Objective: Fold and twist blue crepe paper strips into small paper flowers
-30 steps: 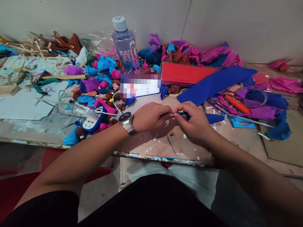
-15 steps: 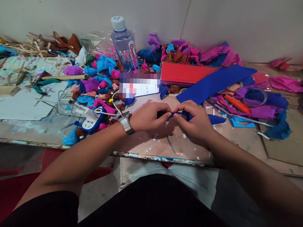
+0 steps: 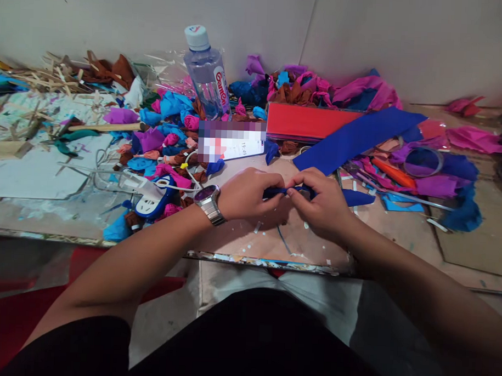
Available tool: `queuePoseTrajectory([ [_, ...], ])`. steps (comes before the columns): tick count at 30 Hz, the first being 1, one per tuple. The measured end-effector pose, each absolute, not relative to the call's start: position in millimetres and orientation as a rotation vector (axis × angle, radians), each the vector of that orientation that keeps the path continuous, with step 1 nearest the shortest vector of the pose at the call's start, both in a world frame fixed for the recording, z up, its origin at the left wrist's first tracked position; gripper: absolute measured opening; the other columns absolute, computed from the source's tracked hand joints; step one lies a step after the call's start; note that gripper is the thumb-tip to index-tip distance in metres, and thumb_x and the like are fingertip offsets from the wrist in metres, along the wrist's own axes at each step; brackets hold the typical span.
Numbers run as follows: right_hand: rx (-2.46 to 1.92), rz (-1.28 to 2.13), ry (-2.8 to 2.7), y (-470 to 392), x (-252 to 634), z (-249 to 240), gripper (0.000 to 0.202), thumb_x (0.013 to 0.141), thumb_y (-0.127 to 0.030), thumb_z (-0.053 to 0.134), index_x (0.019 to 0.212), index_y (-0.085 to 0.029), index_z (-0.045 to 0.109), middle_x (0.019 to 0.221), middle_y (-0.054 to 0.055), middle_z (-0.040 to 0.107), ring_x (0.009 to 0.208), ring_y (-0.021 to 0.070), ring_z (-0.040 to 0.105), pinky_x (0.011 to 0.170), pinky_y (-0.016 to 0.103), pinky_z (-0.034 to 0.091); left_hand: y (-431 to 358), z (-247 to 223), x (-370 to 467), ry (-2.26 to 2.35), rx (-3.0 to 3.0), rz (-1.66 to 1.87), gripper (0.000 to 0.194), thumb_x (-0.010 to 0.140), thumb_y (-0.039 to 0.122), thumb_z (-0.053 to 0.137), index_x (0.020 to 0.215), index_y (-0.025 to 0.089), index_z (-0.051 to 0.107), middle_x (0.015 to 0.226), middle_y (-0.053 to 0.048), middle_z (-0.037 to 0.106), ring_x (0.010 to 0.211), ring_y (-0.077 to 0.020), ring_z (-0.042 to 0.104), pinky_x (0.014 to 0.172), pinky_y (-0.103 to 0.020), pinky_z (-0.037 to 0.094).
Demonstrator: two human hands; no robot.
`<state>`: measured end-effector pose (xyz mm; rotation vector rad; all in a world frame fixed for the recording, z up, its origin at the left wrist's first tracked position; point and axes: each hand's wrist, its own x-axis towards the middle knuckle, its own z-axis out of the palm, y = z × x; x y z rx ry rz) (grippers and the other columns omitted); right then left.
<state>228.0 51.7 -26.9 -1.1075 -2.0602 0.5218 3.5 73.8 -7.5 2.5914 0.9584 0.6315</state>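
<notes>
From my remote seat at the head camera, I see both hands meeting over the middle of the cluttered worktable [image 3: 241,245]: the left hand [image 3: 246,193], a wristwatch [image 3: 207,200] on its wrist, is curled shut around the near end of a rolled strip of dark blue paper [image 3: 360,198], thumb and fingers pinched tight on it, while the right hand [image 3: 322,204] is closed on the same strip just beside it, fingertips pressed together where the two hands touch. The blue strip runs out from under the right hand and its free end lies flat on the table, pointing right. Behind the hands I make out a long blue sheet [image 3: 355,138] lying aslant across a red flat box [image 3: 306,121], a phone [image 3: 231,142] face up, and a water bottle [image 3: 206,74] standing upright near the wall, with crumpled pink, purple, blue and brown paper heaped around them. A white and blue glue gun [image 3: 154,198] lies to the left of the watch, and a clear ring of tape [image 3: 422,161] sits well off to the right. Against the frame a second ago, the left wrist has turned so the watch face shows more, a short length of blue now shows between the two thumbs where the knuckles met before, and the table's clutter is unmoved
</notes>
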Motion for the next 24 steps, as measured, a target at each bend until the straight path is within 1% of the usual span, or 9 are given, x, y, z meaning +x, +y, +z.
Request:
queuePoseTrajectory([
  [4, -1.109, 0.499, -2.059, 53.3, 228.2, -29.2, 0.005, 0.094, -0.02, 0.067, 0.095, -0.023, 0.07, 0.091, 0.003, 0.072, 0.09, 0.0239, 0.065, 0.081, 0.038, 0.048, 73.0, -6.4, 2.5, 0.943, 2.606, 0.648, 0.024, 0.097, 0.036, 0.061, 0.098, 0.018, 0.076, 0.08, -0.004, 0.078, 0.072, -0.0183, 0.072, 0.064, -0.03, 0.04],
  [7, -1.087, 0.475, -2.057, 54.4, 228.8, -30.1, 0.004, 0.094, -0.021, 0.067, 0.096, -0.024, 0.07, 0.09, 0.003, 0.071, 0.09, 0.024, 0.065, 0.081, 0.038, 0.048, 72.5, -3.2, 2.0, 0.889, 2.495, 0.664, 0.03, 0.101, 0.039, 0.055, 0.095, 0.017, 0.076, 0.081, -0.004, 0.078, 0.071, -0.0163, 0.07, 0.066, -0.029, 0.043],
  [9, -1.074, 0.469, -2.068, 54.2, 229.0, -29.6, 0.004, 0.094, -0.021, 0.066, 0.095, -0.024, 0.069, 0.09, 0.003, 0.072, 0.09, 0.0244, 0.065, 0.082, 0.038, 0.047, 72.7, -2.3, 2.1, 0.88, 2.43, 0.671, 0.031, 0.103, 0.037, 0.053, 0.092, 0.017, 0.075, 0.08, -0.003, 0.078, 0.069, -0.0147, 0.069, 0.067, -0.028, 0.044],
  [11, -1.082, 0.482, -2.071, 53.4, 228.9, -28.9, 0.004, 0.094, -0.022, 0.066, 0.095, -0.024, 0.069, 0.09, 0.003, 0.072, 0.092, 0.0248, 0.064, 0.083, 0.039, 0.047, 73.2, -3.7, 2.6, 0.885, 2.427, 0.687, 0.027, 0.101, 0.033, 0.056, 0.09, 0.018, 0.075, 0.08, -0.002, 0.078, 0.069, -0.0138, 0.069, 0.068, -0.027, 0.045],
  [14, -1.12, 0.551, -2.045, 51.9, 227.8, -28.1, 0.004, 0.094, -0.022, 0.065, 0.094, -0.023, 0.07, 0.09, 0.003, 0.071, 0.091, 0.0242, 0.064, 0.081, 0.038, 0.046, 73.5, -8.8, 3.8, 0.894, 2.529, 0.727, 0.021, 0.098, 0.031, 0.06, 0.094, 0.019, 0.077, 0.078, -0.001, 0.078, 0.068, -0.0141, 0.07, 0.065, -0.027, 0.042],
  [19, -1.177, 0.702, -1.97, 50.5, 225.7, -27.2, 0.007, 0.094, -0.023, 0.064, 0.092, -0.022, 0.071, 0.088, 0.002, 0.069, 0.086, 0.0218, 0.064, 0.078, 0.035, 0.046, 72.9, -14.8, 4.9, 0.923, 2.715, 0.755, 0.025, 0.102, 0.032, 0.056, 0.101, 0.021, 0.078, 0.081, -0.003, 0.08, 0.07, -0.0157, 0.072, 0.06, -0.029, 0.037],
  [24, -1.185, 0.659, -1.935, 51.4, 227.9, -26.8, 0.007, 0.095, -0.026, 0.069, 0.097, -0.024, 0.075, 0.093, 0.003, 0.073, 0.088, 0.0232, 0.066, 0.082, 0.038, 0.049, 76.5, -15.4, 3.2, 1.001, 2.699, 0.695, 0.026, 0.103, 0.035, 0.056, 0.099, 0.021, 0.077, 0.078, -0.004, 0.079, 0.069, -0.0167, 0.072, 0.061, -0.029, 0.038],
])
